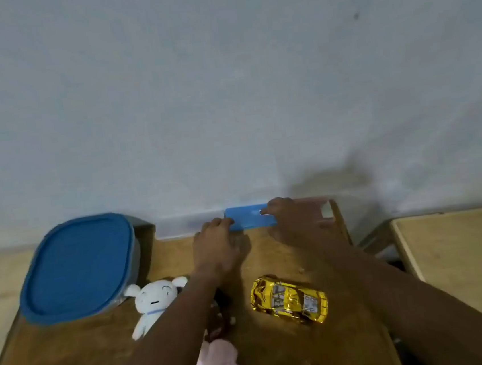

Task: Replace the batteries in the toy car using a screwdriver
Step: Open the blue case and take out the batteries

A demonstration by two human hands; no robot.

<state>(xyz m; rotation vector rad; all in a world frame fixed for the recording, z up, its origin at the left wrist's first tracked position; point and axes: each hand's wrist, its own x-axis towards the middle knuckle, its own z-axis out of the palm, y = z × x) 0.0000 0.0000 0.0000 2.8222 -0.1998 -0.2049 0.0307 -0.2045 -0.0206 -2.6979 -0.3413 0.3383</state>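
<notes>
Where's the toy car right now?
Low in the head view, just right of centre, the car sits on the table, right of the white plush.

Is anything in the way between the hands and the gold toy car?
Nothing visible: the left hand and right hand are at the blue box; the gold toy car lies on the table nearer the person.

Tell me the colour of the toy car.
The toy car is shiny metallic gold, clearest in the head view.

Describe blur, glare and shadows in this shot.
Head view: the right hand and blue box are motion-blurred; glare glints on the gold toy car; a soft shadow falls on the wall above that hand.
</notes>
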